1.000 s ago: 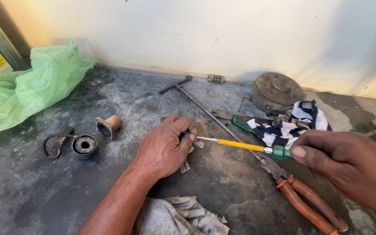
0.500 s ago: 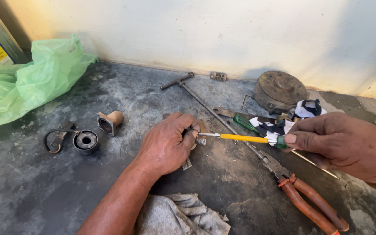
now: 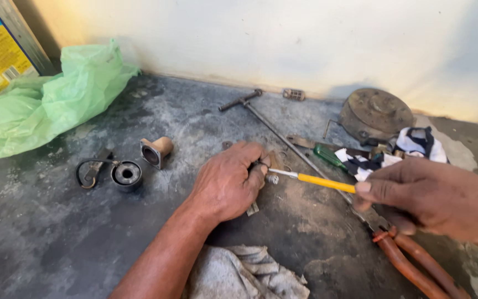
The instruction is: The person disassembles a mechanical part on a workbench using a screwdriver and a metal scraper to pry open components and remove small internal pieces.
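My left hand (image 3: 229,180) lies palm down on the dusty grey floor, fingers curled over a small metal part (image 3: 272,178) that is mostly hidden under them. My right hand (image 3: 432,196) grips the end of a yellow-handled screwdriver (image 3: 319,181). Its thin shaft points left and its tip meets the small part at my left fingertips. Orange-handled pliers (image 3: 410,263) lie on the floor just under my right hand.
A long T-handled metal rod (image 3: 275,127) runs diagonally behind my hands. A green screwdriver (image 3: 330,156), a patterned cloth (image 3: 410,145) and a round rusty drum (image 3: 376,113) sit at right. A bearing ring (image 3: 126,174), tan bushing (image 3: 156,151), green plastic bag (image 3: 45,97) and grey rag (image 3: 239,274) are nearby.
My right hand has slid along the screwdriver and lowered it, bringing its tip in to the small part. My left hand has stayed in place on that part.
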